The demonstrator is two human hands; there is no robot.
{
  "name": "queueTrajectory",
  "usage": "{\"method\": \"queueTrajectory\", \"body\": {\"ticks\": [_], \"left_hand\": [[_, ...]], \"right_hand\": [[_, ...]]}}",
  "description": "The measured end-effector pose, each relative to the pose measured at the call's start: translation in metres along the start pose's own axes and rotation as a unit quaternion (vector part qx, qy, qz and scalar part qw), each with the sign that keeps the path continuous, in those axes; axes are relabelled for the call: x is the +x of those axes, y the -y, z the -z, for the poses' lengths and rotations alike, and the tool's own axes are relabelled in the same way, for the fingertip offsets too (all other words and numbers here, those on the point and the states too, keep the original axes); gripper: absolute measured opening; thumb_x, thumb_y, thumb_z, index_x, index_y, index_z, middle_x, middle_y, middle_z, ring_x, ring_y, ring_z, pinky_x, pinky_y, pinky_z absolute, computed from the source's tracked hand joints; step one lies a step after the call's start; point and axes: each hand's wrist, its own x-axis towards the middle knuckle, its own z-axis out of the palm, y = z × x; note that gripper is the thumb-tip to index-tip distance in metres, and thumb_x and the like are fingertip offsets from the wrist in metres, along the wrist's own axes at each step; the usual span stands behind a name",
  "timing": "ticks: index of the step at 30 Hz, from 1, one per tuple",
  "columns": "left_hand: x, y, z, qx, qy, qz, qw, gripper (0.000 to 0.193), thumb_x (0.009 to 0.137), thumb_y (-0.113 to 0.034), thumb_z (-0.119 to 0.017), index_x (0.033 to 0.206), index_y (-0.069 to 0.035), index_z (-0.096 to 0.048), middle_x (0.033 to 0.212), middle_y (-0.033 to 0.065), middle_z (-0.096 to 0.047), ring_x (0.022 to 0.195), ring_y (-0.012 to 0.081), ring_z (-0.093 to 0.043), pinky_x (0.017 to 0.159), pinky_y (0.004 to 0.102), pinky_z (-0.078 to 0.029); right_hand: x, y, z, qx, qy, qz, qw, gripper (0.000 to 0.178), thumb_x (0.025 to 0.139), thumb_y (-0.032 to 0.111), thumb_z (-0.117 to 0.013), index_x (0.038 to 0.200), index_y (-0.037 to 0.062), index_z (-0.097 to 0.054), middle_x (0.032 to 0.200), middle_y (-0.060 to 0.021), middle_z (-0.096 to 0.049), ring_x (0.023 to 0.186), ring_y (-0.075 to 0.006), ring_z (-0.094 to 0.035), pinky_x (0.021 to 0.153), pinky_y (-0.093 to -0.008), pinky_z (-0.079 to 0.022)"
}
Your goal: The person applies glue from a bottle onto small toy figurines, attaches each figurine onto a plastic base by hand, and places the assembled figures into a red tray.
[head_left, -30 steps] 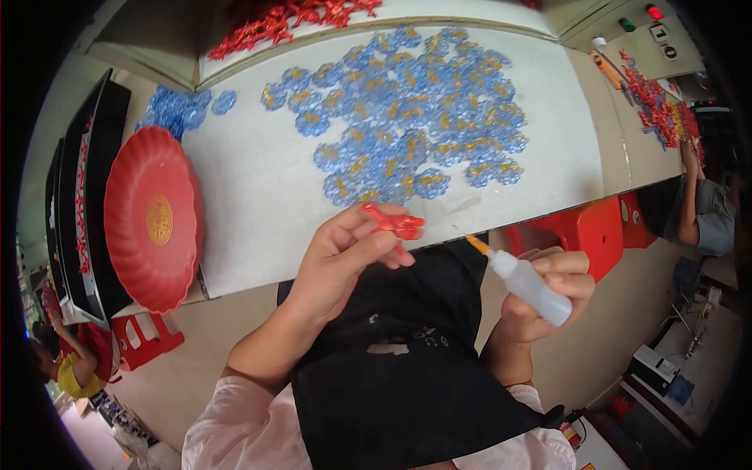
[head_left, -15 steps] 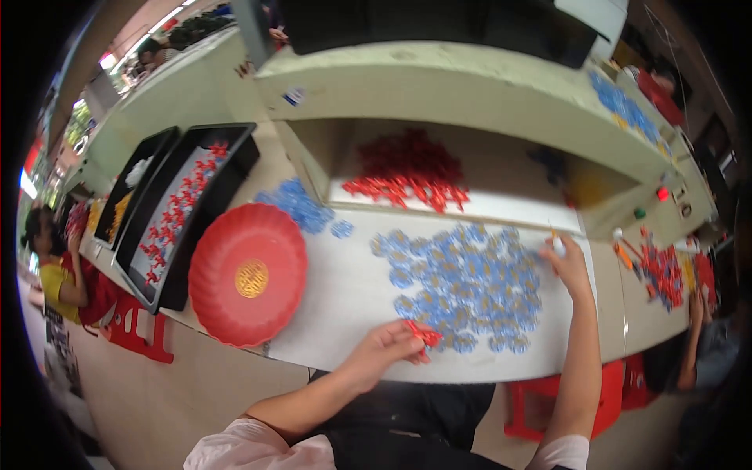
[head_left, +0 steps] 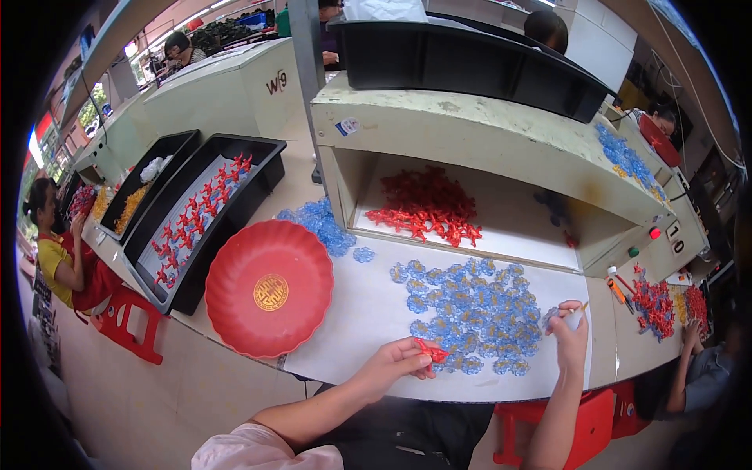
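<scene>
My left hand point(head_left: 389, 366) is closed at the near edge of the white work surface, pinching a small red plastic figure point(head_left: 432, 354) between thumb and fingers. Right of the pile, my right hand point(head_left: 570, 333) is closed on a small whitish object point(head_left: 575, 317) with a thin tan tip; its kind is unclear. A pale bluish piece also shows by those fingers. Between my hands spread many clear blue flower-shaped plastic pieces point(head_left: 474, 309) with yellowish centres. More red figures point(head_left: 427, 207) are heaped in the shelf opening beyond.
A red scalloped bowl point(head_left: 243, 313) stands at the left, beside a black tray point(head_left: 270, 160) of red figures. Another blue heap point(head_left: 317, 223) lies behind the bowl. An orange-handled tool point(head_left: 616, 291) lies right. A black bin point(head_left: 470, 66) tops the shelf. Co-workers sit on both sides.
The whole view has shifted, showing more of the shelf top. My right hand has turned, and the object's tan tip now points up and right. My left hand still holds the red figure.
</scene>
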Motion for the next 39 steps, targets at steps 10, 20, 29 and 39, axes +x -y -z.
{"method": "queueTrajectory", "body": {"ticks": [10, 20, 29, 39], "left_hand": [[0.058, 0.048, -0.001, -0.021, 0.013, -0.04, 0.999, 0.027, 0.08, -0.008, -0.053, 0.106, 0.001, -0.049, 0.096, 0.0126, -0.058, 0.08, 0.0175, -0.058, 0.071, 0.0278, -0.045], [0.071, 0.076, -0.004, 0.004, 0.057, -0.017, 0.998, 0.028, 0.081, -0.006, -0.053, 0.108, 0.001, -0.049, 0.09, 0.0081, -0.058, 0.08, 0.0122, -0.056, 0.07, 0.0236, -0.044], [0.077, 0.081, 0.003, 0.015, 0.077, -0.007, 0.997, 0.028, 0.08, -0.005, -0.053, 0.107, 0.003, -0.049, 0.09, 0.0075, -0.058, 0.079, 0.01, -0.055, 0.073, 0.0226, -0.044], [0.075, 0.087, 0.007, 0.013, 0.065, -0.018, 0.998, 0.028, 0.079, -0.007, -0.056, 0.104, 0.004, -0.051, 0.085, 0.0083, -0.059, 0.071, 0.011, -0.056, 0.068, 0.0226, -0.046]], "right_hand": [[-0.074, -0.093, -0.06, 0.449, 0.159, -0.057, 0.877, 0.021, 0.069, 0.0, -0.061, 0.084, 0.0035, -0.047, 0.082, -0.0135, -0.052, 0.072, -0.0271, -0.056, 0.06, -0.0371, -0.047], [-0.081, -0.123, -0.049, 0.421, 0.225, -0.005, 0.879, 0.016, 0.073, 0.0, -0.059, 0.086, 0.0025, -0.051, 0.084, -0.0167, -0.054, 0.072, -0.0289, -0.058, 0.061, -0.0369, -0.049], [-0.083, -0.135, -0.056, 0.387, 0.187, 0.021, 0.903, 0.014, 0.074, 0.0, -0.058, 0.086, 0.0006, -0.05, 0.086, -0.0172, -0.054, 0.076, -0.0277, -0.059, 0.066, -0.0356, -0.05], [-0.083, -0.143, -0.06, 0.288, 0.188, 0.062, 0.937, 0.013, 0.072, -0.001, -0.061, 0.083, -0.0005, -0.054, 0.085, -0.0172, -0.056, 0.078, -0.0221, -0.057, 0.07, -0.0306, -0.047]]}}
